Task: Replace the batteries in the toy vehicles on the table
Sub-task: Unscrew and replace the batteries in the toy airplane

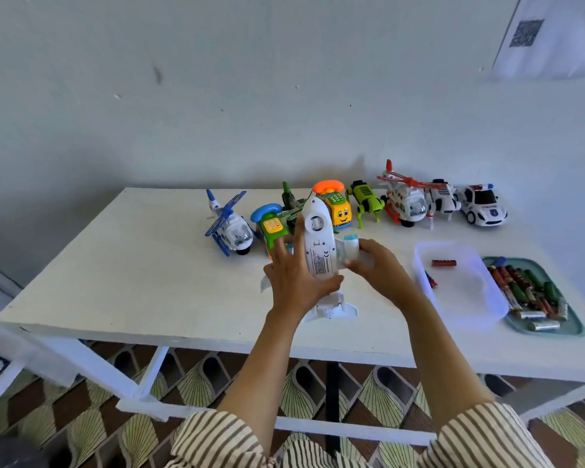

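My biggest worry is the grip: I'm holding the white plastic toy aeroplane (318, 255) belly-up in the air above the middle of the white desk (149, 265), and its smooth body could twist out and drop nose-first. That would probably send it into the green toy telephone car (271, 228), which sits just beyond my fingertips in the row along the far edge. Levering on the wing could also crack it. The labelled belly panel looks closed to me, so forcing it would be another way to break something. Later I could confuse the red battery (443, 263) in the clear plastic tub (470, 292) with the loose batteries (527, 288) in the teal tray (578, 327) at the right edge. The aeroplane lies between my hands, nose pointing away from me and tail toward me. My left hand (294, 282) cradles the body from the left, fingers spread upward and thumb wrapped across the belly. My right hand (375, 268) pinches the blue-tipped engine under the right-side wing.
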Demonstrator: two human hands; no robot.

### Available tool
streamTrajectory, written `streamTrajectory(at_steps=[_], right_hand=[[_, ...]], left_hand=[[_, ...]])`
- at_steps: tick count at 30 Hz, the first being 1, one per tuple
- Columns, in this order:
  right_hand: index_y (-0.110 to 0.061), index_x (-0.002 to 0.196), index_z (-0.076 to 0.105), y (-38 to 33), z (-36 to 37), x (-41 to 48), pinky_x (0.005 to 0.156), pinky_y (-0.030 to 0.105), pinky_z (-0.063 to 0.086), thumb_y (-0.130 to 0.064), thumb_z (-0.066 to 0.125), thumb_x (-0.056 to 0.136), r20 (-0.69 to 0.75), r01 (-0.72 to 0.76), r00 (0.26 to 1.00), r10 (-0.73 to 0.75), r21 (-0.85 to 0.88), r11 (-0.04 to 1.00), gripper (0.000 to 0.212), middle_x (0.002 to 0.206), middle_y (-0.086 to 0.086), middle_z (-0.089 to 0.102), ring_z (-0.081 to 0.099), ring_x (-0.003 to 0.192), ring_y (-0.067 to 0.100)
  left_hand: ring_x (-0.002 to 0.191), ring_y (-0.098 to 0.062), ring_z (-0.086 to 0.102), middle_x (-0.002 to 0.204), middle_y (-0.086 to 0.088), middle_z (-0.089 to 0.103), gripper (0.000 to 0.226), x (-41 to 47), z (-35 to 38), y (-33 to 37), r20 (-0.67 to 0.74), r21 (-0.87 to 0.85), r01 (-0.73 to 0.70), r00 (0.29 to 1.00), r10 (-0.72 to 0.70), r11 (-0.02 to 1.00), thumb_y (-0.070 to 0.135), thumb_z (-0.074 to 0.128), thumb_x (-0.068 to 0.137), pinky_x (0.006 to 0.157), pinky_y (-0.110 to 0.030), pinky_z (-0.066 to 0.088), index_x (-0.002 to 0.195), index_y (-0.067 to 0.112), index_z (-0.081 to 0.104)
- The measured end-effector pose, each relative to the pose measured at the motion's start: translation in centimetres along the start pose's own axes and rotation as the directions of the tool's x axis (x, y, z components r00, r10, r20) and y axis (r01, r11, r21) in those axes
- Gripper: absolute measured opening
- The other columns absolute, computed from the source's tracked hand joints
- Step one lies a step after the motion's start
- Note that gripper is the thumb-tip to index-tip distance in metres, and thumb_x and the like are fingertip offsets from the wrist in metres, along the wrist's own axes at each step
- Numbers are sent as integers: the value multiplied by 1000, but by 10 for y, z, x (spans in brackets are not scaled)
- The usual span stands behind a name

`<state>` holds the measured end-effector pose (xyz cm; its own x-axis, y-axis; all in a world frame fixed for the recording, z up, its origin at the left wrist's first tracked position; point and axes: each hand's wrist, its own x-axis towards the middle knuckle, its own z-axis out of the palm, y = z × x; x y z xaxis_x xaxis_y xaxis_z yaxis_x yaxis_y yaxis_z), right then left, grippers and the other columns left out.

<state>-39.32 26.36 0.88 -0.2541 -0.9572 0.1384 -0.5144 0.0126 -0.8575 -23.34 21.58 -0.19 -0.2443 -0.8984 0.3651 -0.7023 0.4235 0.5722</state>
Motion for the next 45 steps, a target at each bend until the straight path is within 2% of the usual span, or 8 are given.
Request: streamTrajectory(at_steps=[3,7,11,16,24,31,36,45], right_hand=[[-11,126,55,11,-6,-1,97,31,38,-17,42,100,-177,-74,980,93,113,991,30,123,12,55,50,114,21],[-4,128,51,62,0,-1,90,29,34,-9,43,96,-209,-393,917,339,-334,857,33,128,22,48,48,116,34],[-10,136,39,83,21,-13,91,36,40,-10,50,92,-148,-432,887,438,-605,669,45,128,15,41,40,120,34],[-3,119,59,73,14,-8,73,30,36,4,46,85,-357,-459,870,338,-342,820,38,110,23,51,51,98,33],[0,87,59,39,-31,-6,67,29,32,7,63,73,-601,-229,797,54,-218,949,17,87,16,60,54,84,35],[-10,101,52,-22,-47,-5,59,18,39,-14,58,89,-632,102,750,-196,-182,978,14,84,-4,63,55,66,17],[-9,106,41,-55,-37,-3,54,19,46,-4,40,94,-672,359,703,-232,54,932,13,80,9,59,59,58,18],[-10,100,37,-55,-6,3,57,24,40,-7,31,94,-578,365,789,-210,165,916,10,80,18,59,47,58,22]], left_hand=[[118,-17,24,128,-7,30,118,6,1,-3,22,-24,74,997,-74,997,57,73,51,87,-41,36,150,26,18],[123,-21,23,134,-11,25,118,11,2,-9,47,-99,124,992,-119,987,53,66,51,95,-46,35,152,23,12],[122,-28,29,131,-14,30,114,14,6,-6,41,-83,103,994,-100,991,52,65,52,92,-46,36,151,22,17],[115,-29,33,128,-14,36,113,19,13,2,49,-43,4,999,-2,999,51,66,49,90,-44,34,149,19,25],[116,-33,36,131,-13,36,112,26,22,5,44,-10,-11,999,11,1000,54,64,50,91,-43,32,149,21,24],[110,-34,40,127,-13,41,114,32,34,12,33,43,-102,994,100,994,53,62,46,86,-45,38,149,19,29],[112,-29,36,128,-11,38,113,35,38,11,40,27,-102,994,101,994,52,64,47,89,-44,35,150,22,26],[111,-29,34,129,-13,38,111,34,34,7,42,19,-70,997,70,997,53,63,50,86,-43,35,149,20,27]])
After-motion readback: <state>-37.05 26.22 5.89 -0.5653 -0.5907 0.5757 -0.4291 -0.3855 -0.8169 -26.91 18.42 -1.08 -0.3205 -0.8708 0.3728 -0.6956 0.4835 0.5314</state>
